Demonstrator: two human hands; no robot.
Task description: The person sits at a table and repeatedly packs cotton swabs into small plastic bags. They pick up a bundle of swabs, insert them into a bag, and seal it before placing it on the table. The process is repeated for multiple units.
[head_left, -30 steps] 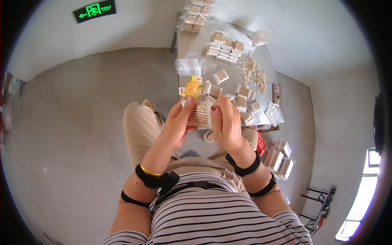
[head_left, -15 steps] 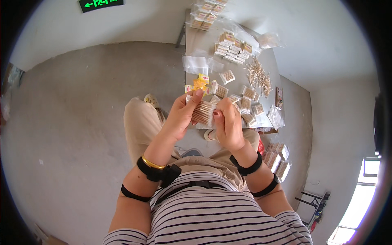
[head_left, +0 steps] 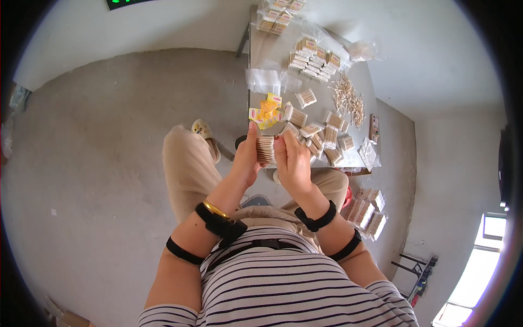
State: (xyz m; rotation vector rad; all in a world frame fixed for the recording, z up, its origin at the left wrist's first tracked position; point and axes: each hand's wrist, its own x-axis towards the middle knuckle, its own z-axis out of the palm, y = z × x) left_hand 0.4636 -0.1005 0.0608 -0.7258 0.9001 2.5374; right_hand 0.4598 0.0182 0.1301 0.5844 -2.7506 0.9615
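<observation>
Between my two hands, just off the table's near edge, is a pack of cotton swabs (head_left: 265, 150) with its sticks side by side. My left hand (head_left: 248, 157) is closed on one end of the pack, thumb pointing up. At the other end my right hand (head_left: 294, 163) grips it with thumb and bent fingers. Beyond my hands lie yellow-and-white cards (head_left: 267, 111). Several more swab packs (head_left: 296, 115) lie scattered on the table to the right of the cards.
The grey table (head_left: 275, 52) also bears stacked labelled swab packs (head_left: 313, 59), clear plastic bags (head_left: 263, 80), a heap of loose swabs (head_left: 348, 101) and a phone-like flat object (head_left: 374, 128). Bundled packs (head_left: 365, 212) stand low at the right, near my knee.
Both hands have drawn closer together and slightly nearer my body. The swab pack has turned, so its sticks now face me more squarely.
</observation>
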